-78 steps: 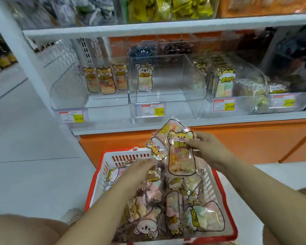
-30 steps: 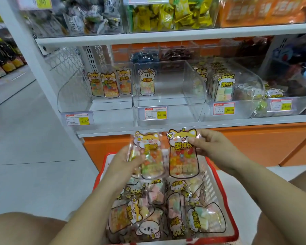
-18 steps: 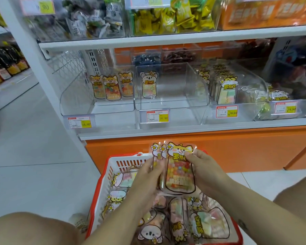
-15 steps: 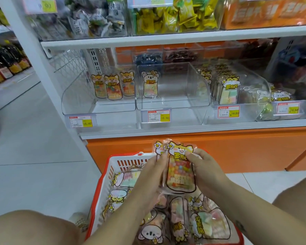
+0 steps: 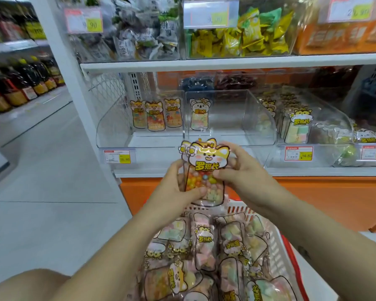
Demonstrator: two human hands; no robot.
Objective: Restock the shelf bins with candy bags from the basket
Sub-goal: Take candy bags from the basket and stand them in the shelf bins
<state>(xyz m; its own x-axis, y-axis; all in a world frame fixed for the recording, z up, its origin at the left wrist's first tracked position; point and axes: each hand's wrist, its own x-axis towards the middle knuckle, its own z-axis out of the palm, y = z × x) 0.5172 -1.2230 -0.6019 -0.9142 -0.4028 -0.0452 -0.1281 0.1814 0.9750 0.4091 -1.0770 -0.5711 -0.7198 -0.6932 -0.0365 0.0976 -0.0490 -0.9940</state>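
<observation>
Both hands hold two stacked candy bags (image 5: 205, 170) upright over the far rim of the red-and-white basket (image 5: 277, 255), just in front of the shelf lip (image 5: 313, 171). The left hand (image 5: 178, 187) has its grip pinching the bags' lower left edge. The right hand (image 5: 245, 177) curls its grip round their right edge. Beyond, the left bin (image 5: 112, 127) has three matching bags (image 5: 154, 116) standing at its back wall, with open room in front. The middle bin (image 5: 258, 120) holds one koala-faced bag (image 5: 199, 117) at its back left corner.

Bare forearms (image 5: 122, 242), dark mark (image 5: 301, 250) on right
</observation>
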